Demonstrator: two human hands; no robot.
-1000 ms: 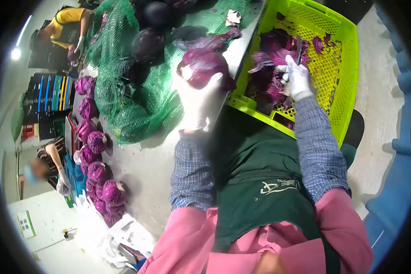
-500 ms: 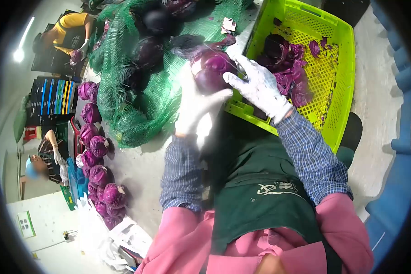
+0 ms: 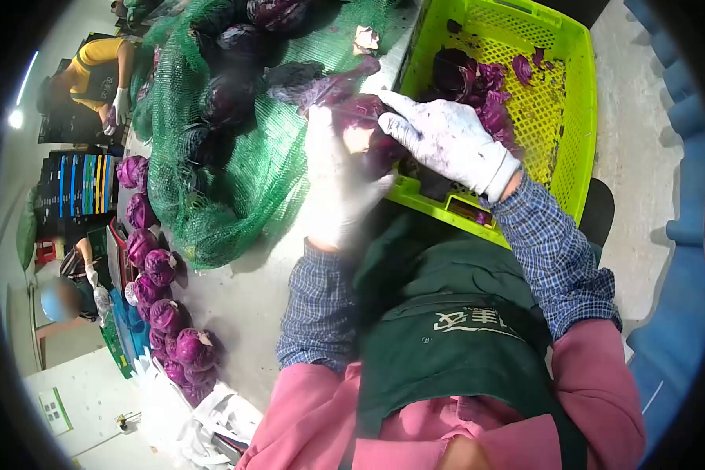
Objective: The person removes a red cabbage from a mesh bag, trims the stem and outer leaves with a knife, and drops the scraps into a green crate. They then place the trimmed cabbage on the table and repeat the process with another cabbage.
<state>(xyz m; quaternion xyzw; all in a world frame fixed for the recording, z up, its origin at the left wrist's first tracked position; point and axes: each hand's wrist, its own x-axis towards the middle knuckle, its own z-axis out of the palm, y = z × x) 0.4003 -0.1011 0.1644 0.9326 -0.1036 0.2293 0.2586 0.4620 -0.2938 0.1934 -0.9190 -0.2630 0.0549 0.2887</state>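
Observation:
My left hand (image 3: pixel 333 184), in a white glove, is wrapped round a red cabbage (image 3: pixel 359 112) from the near left side. The cabbage's pale cut stem end is turned up toward me. On its right, my right hand (image 3: pixel 450 145), gloved and stained purple, has its thumb and fingers drawn together against the cabbage. Whether a thin tool is in those fingers I cannot make out. A limp dark outer leaf (image 3: pixel 341 84) lies just beyond the cabbage. Several more red cabbages (image 3: pixel 229 100) rest in a green mesh bag (image 3: pixel 204 227) on the left.
A lime-green crate (image 3: pixel 576 125) with loose purple leaves (image 3: pixel 493 113) stands at right, tight against the metal table (image 3: pixel 247 301). Trimmed cabbages (image 3: pixel 164 316) line the table's left edge. White bags (image 3: pixel 184 407) lie near me. Two other people (image 3: pixel 102 74) work beyond the table.
The cabbage has turned in my left hand, so its cut stem end now shows. My right hand has closed in over its right side, its fingers less spread.

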